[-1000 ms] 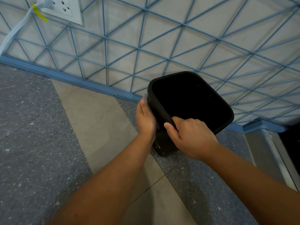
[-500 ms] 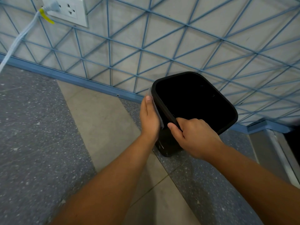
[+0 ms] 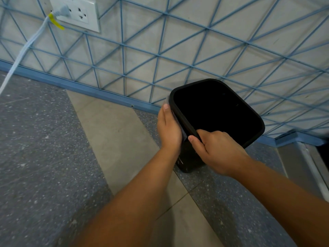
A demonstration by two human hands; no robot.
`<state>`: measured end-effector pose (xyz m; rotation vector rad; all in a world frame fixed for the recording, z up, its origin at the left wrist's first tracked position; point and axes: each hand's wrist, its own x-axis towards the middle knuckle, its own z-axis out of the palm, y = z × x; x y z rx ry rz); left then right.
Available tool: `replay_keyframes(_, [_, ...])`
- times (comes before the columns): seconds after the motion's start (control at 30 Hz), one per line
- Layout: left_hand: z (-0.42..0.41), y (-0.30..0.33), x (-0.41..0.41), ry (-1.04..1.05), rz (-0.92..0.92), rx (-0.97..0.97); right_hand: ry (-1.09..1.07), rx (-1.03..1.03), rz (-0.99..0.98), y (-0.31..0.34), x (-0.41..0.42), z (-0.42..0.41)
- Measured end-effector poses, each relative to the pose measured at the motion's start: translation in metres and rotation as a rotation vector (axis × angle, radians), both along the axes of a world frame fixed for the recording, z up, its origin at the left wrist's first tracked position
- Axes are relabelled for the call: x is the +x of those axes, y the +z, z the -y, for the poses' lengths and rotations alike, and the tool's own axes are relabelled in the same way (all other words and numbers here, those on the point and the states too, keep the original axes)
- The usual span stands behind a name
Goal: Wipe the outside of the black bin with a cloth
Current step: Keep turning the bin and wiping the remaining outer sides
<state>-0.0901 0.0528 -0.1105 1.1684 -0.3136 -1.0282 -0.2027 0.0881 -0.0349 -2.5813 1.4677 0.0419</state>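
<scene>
A black bin (image 3: 252,120) stands tilted on the floor near the wall, its open mouth facing me. My left hand (image 3: 168,129) lies flat with straight fingers against the bin's left outer side. It presses a pale cloth (image 3: 183,134) to the wall, and only a thin sliver of the cloth shows between palm and bin. My right hand (image 3: 217,148) grips the bin's near rim, thumb on the outside and fingers curled over the edge.
A wall (image 3: 195,50) with a blue triangle pattern and a blue skirting (image 3: 99,90) runs behind the bin. A white socket (image 3: 78,15) with a plugged white cable (image 3: 26,49) is at upper left. A metal threshold (image 3: 306,166) lies to the right.
My left hand has slid along the bin's left side toward its far upper rim with the cloth. My right hand keeps its grip on the near rim.
</scene>
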Motion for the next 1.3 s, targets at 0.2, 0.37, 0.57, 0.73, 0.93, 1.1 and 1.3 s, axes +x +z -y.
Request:
replay_keyframes(0.2, [0.008, -0.008, 0.007, 0.006, -0.007, 0.034, -0.002, -0.041, -0.033, -0.001, 0.002, -0.001])
replay_keyframes(0.37, [0.006, -0.014, -0.001, 0.011, 0.02, -0.017, 0.003, -0.045, -0.029, 0.0, 0.003, -0.002])
replay_keyframes(0.57, [0.007, -0.01, -0.005, 0.036, 0.02, -0.041, 0.022, -0.058, -0.024, -0.002, 0.001, 0.0])
replay_keyframes(0.73, [0.013, -0.016, 0.004, 0.002, 0.003, 0.066, 0.016, -0.067, -0.028, -0.002, 0.002, 0.0])
replay_keyframes(0.93, [0.004, -0.016, -0.008, 0.058, -0.009, 0.003, 0.006, -0.071, -0.014, -0.001, 0.002, -0.001])
replay_keyframes(1.1, [0.008, -0.012, -0.012, 0.101, -0.034, -0.002, -0.004, -0.057, 0.002, 0.0, 0.002, -0.003])
replay_keyframes(1.3, [0.013, -0.014, -0.007, 0.015, -0.018, 0.047, -0.017, -0.055, 0.004, 0.0, 0.003, -0.001])
